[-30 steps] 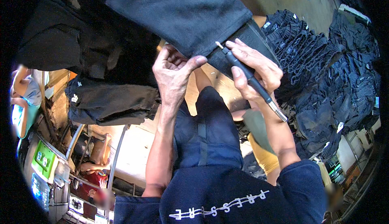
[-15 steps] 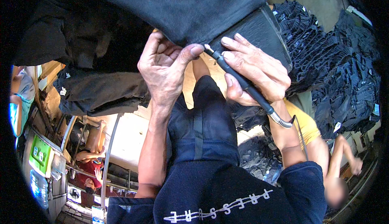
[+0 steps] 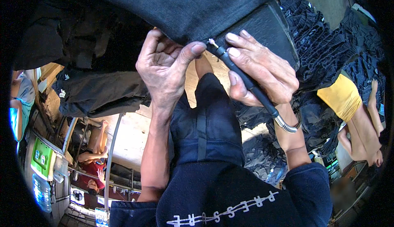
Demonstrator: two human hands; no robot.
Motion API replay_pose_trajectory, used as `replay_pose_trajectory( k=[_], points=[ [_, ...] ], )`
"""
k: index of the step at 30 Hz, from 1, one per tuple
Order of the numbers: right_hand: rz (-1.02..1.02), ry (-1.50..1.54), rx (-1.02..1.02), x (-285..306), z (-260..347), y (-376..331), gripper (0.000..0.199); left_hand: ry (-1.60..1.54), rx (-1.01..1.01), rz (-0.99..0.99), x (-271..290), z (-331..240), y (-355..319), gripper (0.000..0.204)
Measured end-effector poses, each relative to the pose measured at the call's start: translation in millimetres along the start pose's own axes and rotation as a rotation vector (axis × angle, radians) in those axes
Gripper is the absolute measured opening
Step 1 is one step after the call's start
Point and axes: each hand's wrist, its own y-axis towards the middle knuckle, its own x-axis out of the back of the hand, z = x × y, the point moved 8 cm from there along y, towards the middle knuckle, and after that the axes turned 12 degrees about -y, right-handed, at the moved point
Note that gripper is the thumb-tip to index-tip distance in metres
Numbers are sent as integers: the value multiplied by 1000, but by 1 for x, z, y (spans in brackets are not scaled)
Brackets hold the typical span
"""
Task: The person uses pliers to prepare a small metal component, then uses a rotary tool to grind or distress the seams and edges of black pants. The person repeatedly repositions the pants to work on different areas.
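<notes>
Right hand grip on rotary tool, tip touching dark denim.

Surroundings, placed from the heap of dark garments at upper right:

- Person in a yellow top, just below the heap, bare arms stretched downward.
- More dark cloth bundles on the floor, below and left of the heap.
- Folded dark trousers on a wooden surface, far left of the heap.
- Green box, far lower left.
- Clear water bottle, just below the green box.
- Seated person in a red top, right of the green box.
- Metal pipe, beside the seated person.
</notes>
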Motion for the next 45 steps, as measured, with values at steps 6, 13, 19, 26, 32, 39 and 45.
replay_pose_trajectory(
  k=[6, 13, 19, 26, 32, 39, 45],
  points=[
    [-51, -8, 17, 1, -2, 0, 27, 7, 2, 3, 2, 2, 0, 45],
    [-71, -61, -2, 5, -6, -2, 29, -25, -22, 16, 2, 2, 1, 48],
    [-100, -25, 3, 5, -8, -2, 29, -51, -5, 16, 4, 4, 3, 50],
    [-67, -6, -27, 4, -5, 0, 26, -41, -1, 2, 4, 5, 3, 49],
    [-136, -31, -46, 6, -9, -2, 26, -29, -1, -3, 4, 6, 3, 49],
    [-135, -52, -56, 8, -11, -5, 27, -18, -18, 14, 5, 7, 4, 50],
    [-116, -63, -54, 10, -13, -6, 30, -45, -2, 4, 6, 9, 4, 51]
  ],
)
